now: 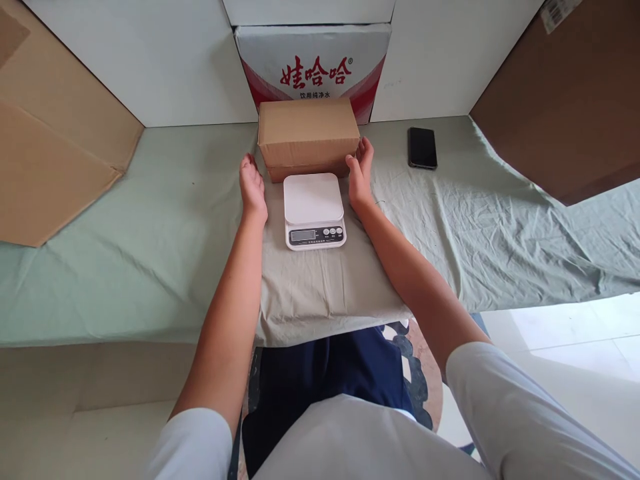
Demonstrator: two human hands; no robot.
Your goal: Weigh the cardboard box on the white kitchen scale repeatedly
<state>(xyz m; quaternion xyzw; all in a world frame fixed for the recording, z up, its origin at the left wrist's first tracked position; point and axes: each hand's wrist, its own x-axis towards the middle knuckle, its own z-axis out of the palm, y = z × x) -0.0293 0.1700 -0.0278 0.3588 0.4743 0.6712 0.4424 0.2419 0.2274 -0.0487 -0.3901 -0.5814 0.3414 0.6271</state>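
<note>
A closed brown cardboard box (309,124) rests on the cloth, straight behind a white kitchen scale (313,200). The scale's pan holds nothing, and its small display looks blank. My left hand (253,187) is held on edge beside the box's left front corner, palm inward, fingers stretched out, with a small gap to the box. At the box's right front corner is my right hand (361,175), fingers extended and thumb apart; it is close to the cardboard, and whether it touches I cannot tell.
A black phone (423,148) lies to the right. Large cardboard pieces stand at the left (60,133) and the right (565,100). A white and red printed carton (315,50) stands at the back. Wrinkled green cloth (190,220) covers the surface up to its front edge.
</note>
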